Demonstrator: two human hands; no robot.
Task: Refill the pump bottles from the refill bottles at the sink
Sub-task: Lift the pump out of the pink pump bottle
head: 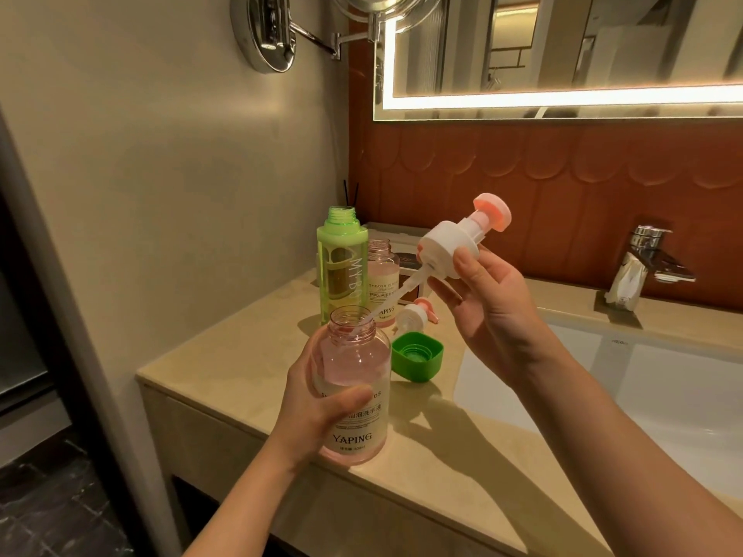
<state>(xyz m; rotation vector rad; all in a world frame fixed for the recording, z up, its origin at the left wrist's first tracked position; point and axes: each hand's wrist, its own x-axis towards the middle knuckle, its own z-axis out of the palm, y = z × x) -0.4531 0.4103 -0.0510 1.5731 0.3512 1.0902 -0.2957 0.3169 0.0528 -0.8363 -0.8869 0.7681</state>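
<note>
Open pink pump bottle [354,396] (YAPING label), pump head [450,247] tilted, tube in its neck, uncapped green refill bottle [341,271] behind

One view only, head-worn, wide-angle. It looks forward and down over the front left corner of a beige vanity counter [249,355], facing the wall. The lit mirror [563,46] and red-brown backsplash [522,174] fill the upper right. A wall-mounted swing-arm mirror [269,34] sits at top, cut by the frame edge.

Both forearms enter from the bottom edge. The left hand [321,408] with pump bottle [354,396] and the right hand [494,303] with pump head [450,243] sit mid-frame, close to the lens. The sink basin [663,396] runs off the right edge, with the faucet [647,251] behind it. Dark floor [60,516] shows lower left (straight edges bow outward there).
</note>
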